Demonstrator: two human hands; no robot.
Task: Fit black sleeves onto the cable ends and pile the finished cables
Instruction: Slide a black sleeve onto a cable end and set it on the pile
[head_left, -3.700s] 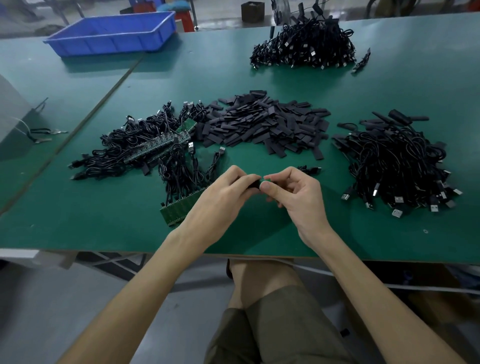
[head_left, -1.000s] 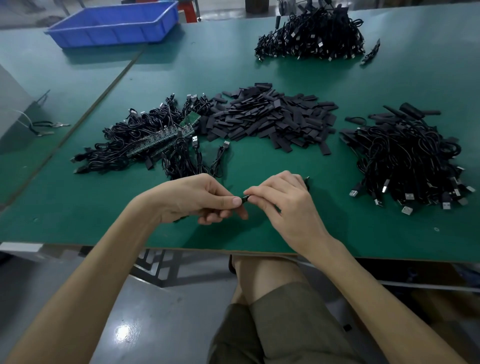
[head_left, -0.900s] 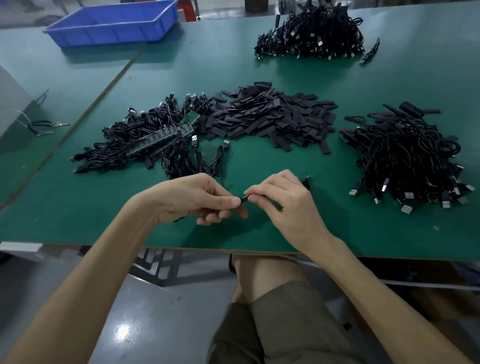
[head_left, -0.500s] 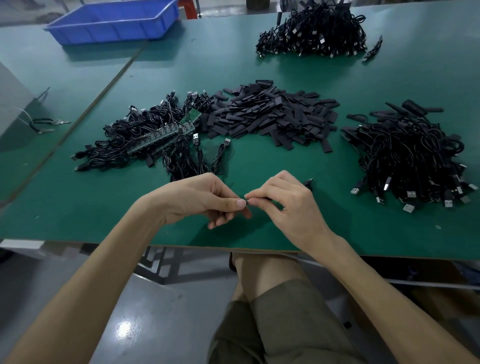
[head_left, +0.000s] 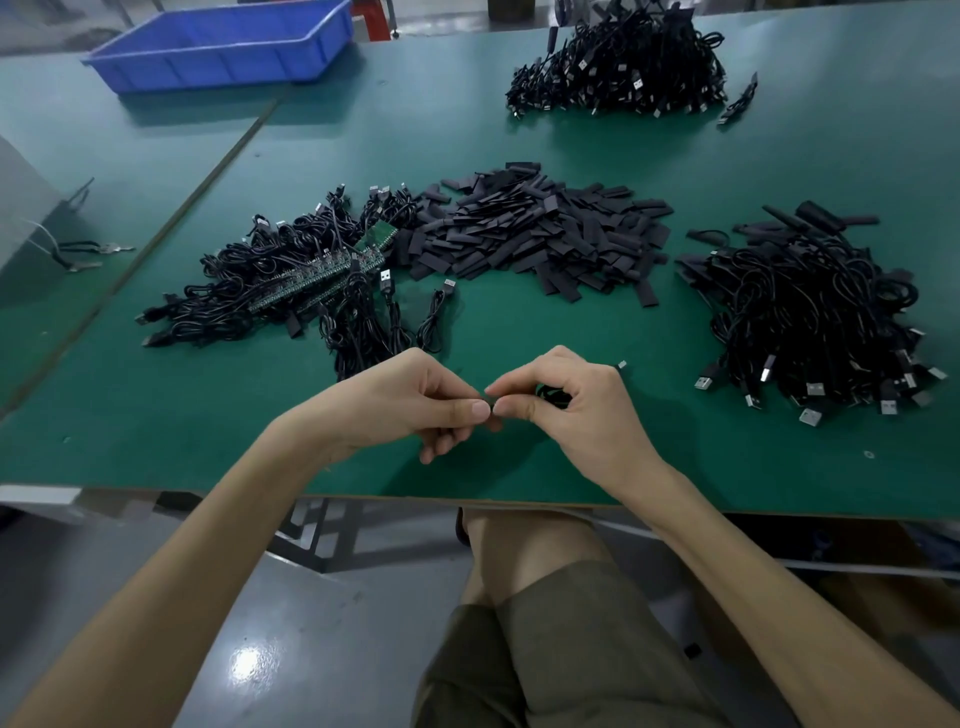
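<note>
My left hand (head_left: 410, 400) and my right hand (head_left: 571, 410) meet fingertip to fingertip above the table's near edge, pinching a small black cable end between them. It is almost fully hidden by the fingers. A coiled black cable (head_left: 553, 395) is bunched inside my right hand, and its silver plug (head_left: 622, 365) pokes out behind. A heap of flat black sleeves (head_left: 535, 234) lies in the middle of the green table (head_left: 519, 322). Black cables with green circuit boards (head_left: 291, 280) lie to the left. A pile of black cables (head_left: 815, 312) sits to the right.
Another heap of black cables (head_left: 618, 67) is at the far side. A blue plastic bin (head_left: 228, 44) stands at the far left. Small metal tools (head_left: 88, 254) lie on the neighbouring table at left. My knee shows below the table edge.
My hands have drawn closer until the fingertips touch; the short black piece seen between them earlier is now covered. The view has shifted slightly.
</note>
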